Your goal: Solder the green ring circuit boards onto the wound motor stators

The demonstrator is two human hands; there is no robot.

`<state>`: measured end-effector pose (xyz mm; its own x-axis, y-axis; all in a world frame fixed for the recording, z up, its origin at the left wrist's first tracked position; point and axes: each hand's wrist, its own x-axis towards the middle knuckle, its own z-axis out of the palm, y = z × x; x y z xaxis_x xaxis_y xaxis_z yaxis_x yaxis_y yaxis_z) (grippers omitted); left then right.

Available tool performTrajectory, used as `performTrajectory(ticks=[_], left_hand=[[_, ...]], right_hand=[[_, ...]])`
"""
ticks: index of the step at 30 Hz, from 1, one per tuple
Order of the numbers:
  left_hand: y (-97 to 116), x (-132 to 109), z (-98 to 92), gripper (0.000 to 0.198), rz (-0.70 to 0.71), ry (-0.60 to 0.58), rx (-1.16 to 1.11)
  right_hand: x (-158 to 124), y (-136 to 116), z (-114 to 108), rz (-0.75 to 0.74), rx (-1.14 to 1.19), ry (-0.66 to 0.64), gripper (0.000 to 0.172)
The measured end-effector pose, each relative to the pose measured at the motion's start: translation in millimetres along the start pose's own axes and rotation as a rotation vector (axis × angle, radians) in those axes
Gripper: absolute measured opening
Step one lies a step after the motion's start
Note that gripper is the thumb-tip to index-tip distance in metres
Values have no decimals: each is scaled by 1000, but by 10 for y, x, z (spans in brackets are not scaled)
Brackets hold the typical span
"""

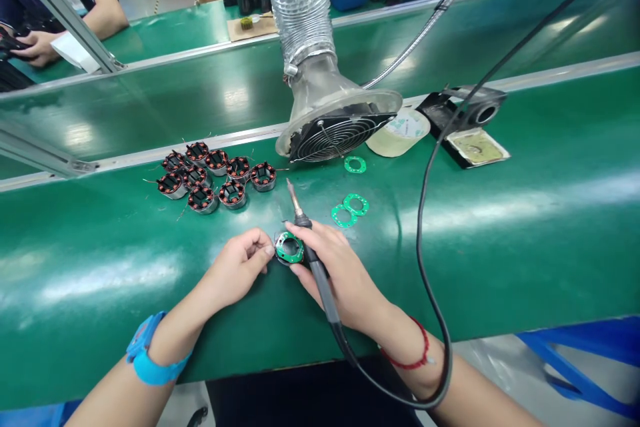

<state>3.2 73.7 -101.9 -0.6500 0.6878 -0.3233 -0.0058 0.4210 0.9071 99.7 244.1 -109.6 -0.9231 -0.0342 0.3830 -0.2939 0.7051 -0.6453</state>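
Observation:
A motor stator with a green ring-shaped circuit board (289, 248) on top sits on the bench between my hands. My left hand (244, 265) is closed in a pinch at the stator's left edge; whatever its fingertips grip is too small to make out. In my right hand (336, 267) lies a soldering iron (320, 280), its tip pointing up and away, beyond the stator. The thumb and index finger of that hand also reach the stator's right side. Loose green ring boards (356, 204) lie to the right, with another ring board (355, 165) farther back.
Several copper-wound stators (233, 193) with thin loose wires stand at the back left. A fume extractor hood (340, 127) hangs overhead. Behind it are a tape roll (400, 133) and a soldering iron stand (475, 123). The iron's black cable (423, 233) loops over my right forearm. A co-worker's hand (40, 48) shows opposite.

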Motion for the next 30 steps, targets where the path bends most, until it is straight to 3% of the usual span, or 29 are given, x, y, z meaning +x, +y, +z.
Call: performTrajectory(ticks=[10,18,23,30], left_hand=[[20,-18,-40,17,139,19,82],[58,-18,-50,16,219,49,150],[16,1,-11,17,150,103,89],[4,16,56,18,40,152,9]], right_hand=[[-68,-51,65,-117,2,68,42],[-44,-69,57,-79,-49,70,42],[-50,-64,80,-107,-46,47,44],[-56,-75,69,-5,-51,134,47]])
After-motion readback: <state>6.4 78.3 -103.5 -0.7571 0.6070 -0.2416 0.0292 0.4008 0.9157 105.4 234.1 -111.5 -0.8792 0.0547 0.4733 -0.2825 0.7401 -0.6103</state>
